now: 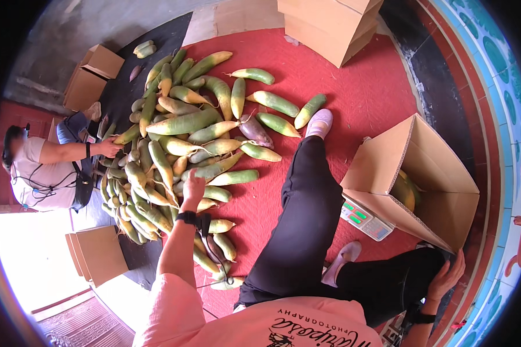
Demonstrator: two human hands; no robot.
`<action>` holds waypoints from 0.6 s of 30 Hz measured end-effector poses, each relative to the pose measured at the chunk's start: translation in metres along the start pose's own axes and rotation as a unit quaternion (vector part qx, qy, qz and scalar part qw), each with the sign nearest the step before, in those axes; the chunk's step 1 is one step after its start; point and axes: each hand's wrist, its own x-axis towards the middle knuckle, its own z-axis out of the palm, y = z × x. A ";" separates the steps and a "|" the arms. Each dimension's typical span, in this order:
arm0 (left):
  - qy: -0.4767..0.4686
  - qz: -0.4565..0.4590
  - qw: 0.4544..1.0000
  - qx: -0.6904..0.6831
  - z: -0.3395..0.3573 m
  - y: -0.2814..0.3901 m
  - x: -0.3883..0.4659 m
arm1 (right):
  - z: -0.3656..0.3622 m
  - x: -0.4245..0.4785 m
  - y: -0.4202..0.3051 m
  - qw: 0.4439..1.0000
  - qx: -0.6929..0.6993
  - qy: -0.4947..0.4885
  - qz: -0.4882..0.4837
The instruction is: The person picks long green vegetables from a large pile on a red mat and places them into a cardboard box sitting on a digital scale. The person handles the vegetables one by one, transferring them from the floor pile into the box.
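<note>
My left hand [194, 187] reaches over the near side of a big heap of long green radishes [184, 123], its index finger stretched out above them. Whether it touches one is unclear. My right hand [448, 275] rests on my bent right knee with fingers apart, close to the lower corner of an open cardboard box [445, 217]. Inside that box lie green-and-yellow radishes [404, 191], partly hidden by the wall. The box stands on a digital scale [367, 220] with lit green displays. A purple radish [256, 131] lies at the heap's edge.
Across the heap, a co-worker's hand [109, 147] grips a green radish [127, 134]. Tall cardboard boxes [321, 32] stand at the far side. More cardboard boxes are at the left [97, 253] and far left [87, 80]. A red mat [356, 99] covers the floor; a tiled wall [503, 173] runs along the right.
</note>
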 end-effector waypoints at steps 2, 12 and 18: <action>0.007 -0.013 1.000 0.008 -0.001 0.018 0.026 | -0.001 0.000 0.000 1.000 -0.013 -0.008 0.002; -0.146 -0.028 0.942 0.300 0.018 0.043 0.102 | -0.010 0.003 -0.008 0.998 -0.032 -0.047 0.005; -0.138 -0.013 0.922 0.362 0.022 0.019 0.112 | -0.005 -0.001 -0.003 0.998 -0.033 -0.049 0.010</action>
